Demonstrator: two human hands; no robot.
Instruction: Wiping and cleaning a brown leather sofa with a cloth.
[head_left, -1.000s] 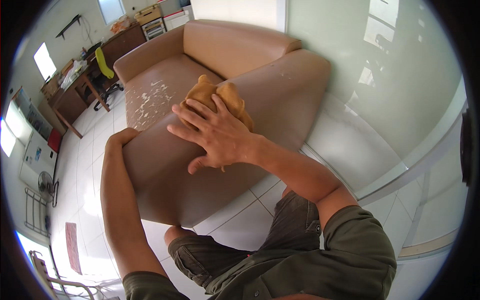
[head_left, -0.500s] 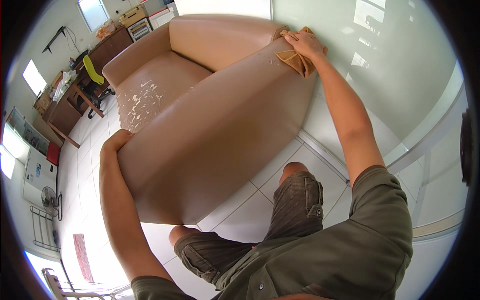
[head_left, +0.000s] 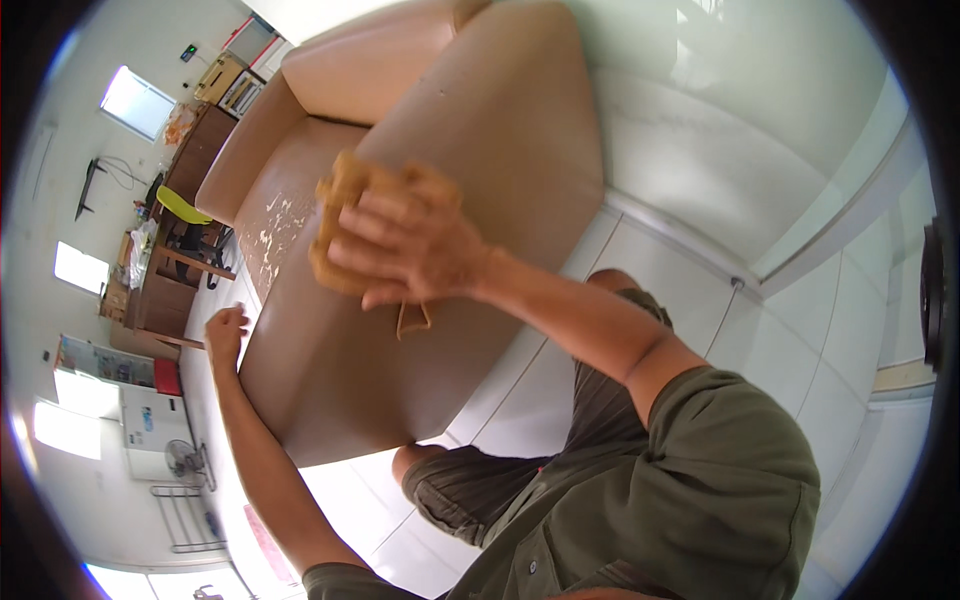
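Observation:
An orange-brown cleaning cloth (head_left: 345,178) lies bunched under my right hand (head_left: 405,240), pressed to the armrest of a brown sofa (head_left: 520,130). My fingers are closed over the cloth, a little smeared by motion, and one corner of it dangles below my palm. Just off the left end of the armrest is my left hand (head_left: 226,335), its fingers curled in and no object visible in them. Beyond the armrest, the sofa's seat (head_left: 275,235) shows pale patches where the covering has peeled.
A pale glossy panel (head_left: 700,150) stands close on the right of the sofa, rising from a rail on the white tiled floor (head_left: 520,400). Further left are a wooden desk (head_left: 160,300), a yellow chair (head_left: 182,207) and a fan (head_left: 183,458).
My right hand has brought the cloth from the armrest's far end back toward me and leftward. My left hand has come off the armrest's near end. The view has shifted.

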